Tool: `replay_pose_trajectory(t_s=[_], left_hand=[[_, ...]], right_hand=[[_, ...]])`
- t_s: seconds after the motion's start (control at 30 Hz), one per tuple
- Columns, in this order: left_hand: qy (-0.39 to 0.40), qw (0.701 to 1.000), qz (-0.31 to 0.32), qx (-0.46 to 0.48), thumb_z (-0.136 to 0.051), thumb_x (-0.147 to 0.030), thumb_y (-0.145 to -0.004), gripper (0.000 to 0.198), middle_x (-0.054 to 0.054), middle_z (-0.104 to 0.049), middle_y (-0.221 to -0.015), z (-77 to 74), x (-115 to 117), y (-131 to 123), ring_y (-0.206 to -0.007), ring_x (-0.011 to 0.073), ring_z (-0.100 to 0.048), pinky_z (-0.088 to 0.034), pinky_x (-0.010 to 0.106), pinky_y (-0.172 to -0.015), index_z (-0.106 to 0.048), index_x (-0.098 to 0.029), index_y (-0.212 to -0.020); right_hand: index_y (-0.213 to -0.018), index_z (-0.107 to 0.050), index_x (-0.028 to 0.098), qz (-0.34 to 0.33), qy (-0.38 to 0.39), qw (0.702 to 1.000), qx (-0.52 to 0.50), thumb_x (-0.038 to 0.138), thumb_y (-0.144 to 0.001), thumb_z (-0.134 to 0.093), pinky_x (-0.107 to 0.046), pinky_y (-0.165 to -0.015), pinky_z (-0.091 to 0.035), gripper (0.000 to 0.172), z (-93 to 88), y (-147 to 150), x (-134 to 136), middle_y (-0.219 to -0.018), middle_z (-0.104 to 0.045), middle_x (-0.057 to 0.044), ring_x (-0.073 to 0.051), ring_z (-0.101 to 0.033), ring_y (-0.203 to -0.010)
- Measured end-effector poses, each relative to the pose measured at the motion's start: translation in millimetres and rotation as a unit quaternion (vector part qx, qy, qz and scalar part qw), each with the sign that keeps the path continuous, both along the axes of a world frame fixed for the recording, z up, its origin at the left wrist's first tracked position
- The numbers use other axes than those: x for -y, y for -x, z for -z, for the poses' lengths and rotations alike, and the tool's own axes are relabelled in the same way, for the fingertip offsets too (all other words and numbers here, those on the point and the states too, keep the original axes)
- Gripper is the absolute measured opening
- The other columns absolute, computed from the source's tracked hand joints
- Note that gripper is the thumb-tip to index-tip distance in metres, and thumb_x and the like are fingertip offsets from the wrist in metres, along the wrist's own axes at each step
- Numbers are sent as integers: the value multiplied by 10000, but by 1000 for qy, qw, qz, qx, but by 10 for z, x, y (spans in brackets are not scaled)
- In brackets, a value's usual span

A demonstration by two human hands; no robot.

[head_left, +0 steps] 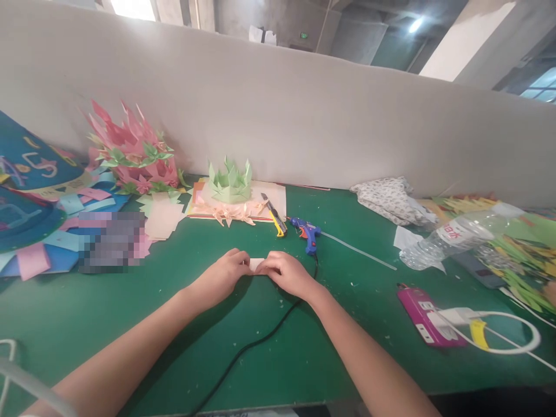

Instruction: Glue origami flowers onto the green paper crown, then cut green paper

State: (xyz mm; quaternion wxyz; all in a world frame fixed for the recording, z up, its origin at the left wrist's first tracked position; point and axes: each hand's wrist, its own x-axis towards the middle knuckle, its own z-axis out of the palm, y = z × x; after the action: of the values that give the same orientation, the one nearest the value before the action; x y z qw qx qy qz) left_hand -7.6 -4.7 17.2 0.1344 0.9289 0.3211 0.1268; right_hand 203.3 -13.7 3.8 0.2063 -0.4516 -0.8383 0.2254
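A small pale pink piece of paper (257, 265) is held between my two hands, low over the green table. My left hand (226, 272) pinches its left end, while my right hand (286, 272) has its fingers closed on the right end. Just beyond my right hand lie a blue glue gun (310, 236) with a long clear glue stick in its back and a yellow utility knife (274, 215). Behind them, a green folded-paper crown (230, 180) and peach paper pieces (223, 212) rest on stacked paper sheets (275, 194).
Pink paper crowns (139, 150), blue cone hats (35, 174) and paper scraps crowd the left. At right are a plastic bottle (456, 234), a patterned cloth (391, 197) and a purple power strip (428, 315). A black cord (260, 341) crosses the green table (174, 370).
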Motion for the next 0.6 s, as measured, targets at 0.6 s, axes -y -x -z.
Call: replay_pose_trajectory(t_s=[0.6], left_hand=[[114,991,-38,51,-424,-64,-702,333,21,-679,-857,-151,-31,64,-740,149,-606,-450,239,-681,-708,-209,-800]], right_hand=[[-713,-655,176,-16,-69,995,63,3,-722,-471,-250,-625,-347,253,-96,-77,38,-688,-552,-19,-150,-462,-707]])
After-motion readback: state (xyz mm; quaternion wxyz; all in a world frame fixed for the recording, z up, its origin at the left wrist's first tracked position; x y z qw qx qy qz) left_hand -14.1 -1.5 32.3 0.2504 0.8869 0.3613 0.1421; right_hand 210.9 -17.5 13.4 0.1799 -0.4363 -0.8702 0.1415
